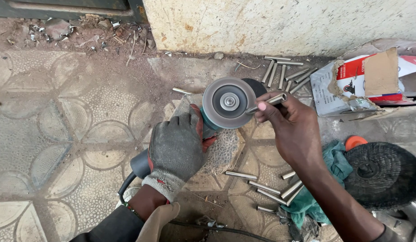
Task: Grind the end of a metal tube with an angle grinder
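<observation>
My left hand [176, 145], in a grey work glove, grips the body of an angle grinder [143, 163] that lies on the ground with its round grey disc [228, 102] facing up. My bare right hand [288, 125] pinches a short metal tube [267, 103] and holds its end against the right edge of the disc. Several more short metal tubes [266, 188] lie on the floor below my right forearm.
Another group of metal tubes [286, 71] lies by the wall at the back. A torn cardboard box [373, 80] sits at the right, with a black wire brush wheel [382, 172], an orange cap [355, 142] and a green cloth [333, 166] below it. The grinder's cable [208, 226] runs along the patterned tile floor.
</observation>
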